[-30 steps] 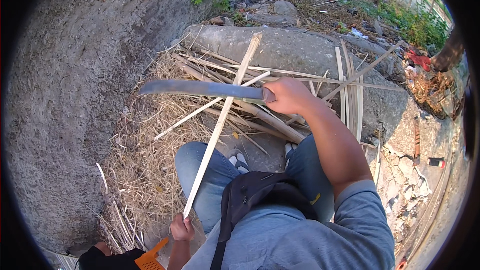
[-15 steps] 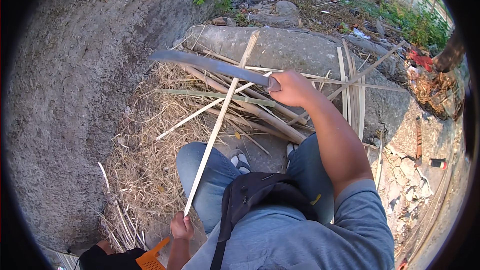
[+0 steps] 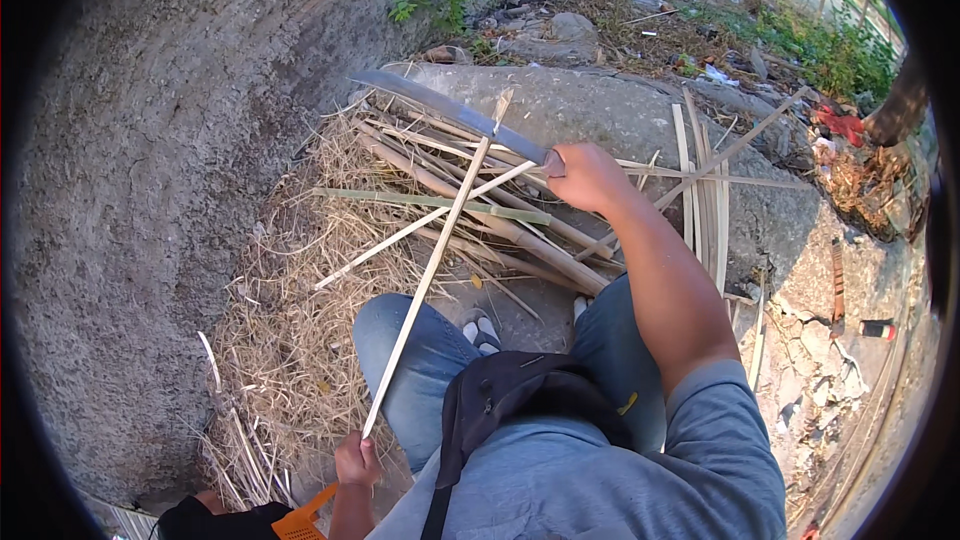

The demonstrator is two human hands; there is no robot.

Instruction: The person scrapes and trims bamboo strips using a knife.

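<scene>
Half a second has carried the machete (image 3: 430,101) farther out along the pale strip (image 3: 425,290): it now crosses close to the strip's far end, and the blade slants more, its tip pointing up and left toward the rough wall (image 3: 150,190). One second back it lay almost level across the picture and met the strip lower down. The strip itself has shifted only a little, its far end dipping slightly and its near end drawn back a touch. I take this as a shaving or trimming pass running outward, with most of the strip's length now behind the edge; whether the blade is biting or merely resting against the wood, I cannot tell.

As for the hands, the right hand (image 3: 590,178) is closed around the machete's handle, out over the bamboo poles (image 3: 560,257), with the elbow bent and the right forearm (image 3: 670,270) angled up and inward from the right. The left hand (image 3: 357,460) is down near the lower edge, fingers wrapped around the strip's near end, just beside the left thigh (image 3: 390,335). From that grip the strip slopes up across the thigh and over a green strip (image 3: 350,194) lying on the poles
</scene>
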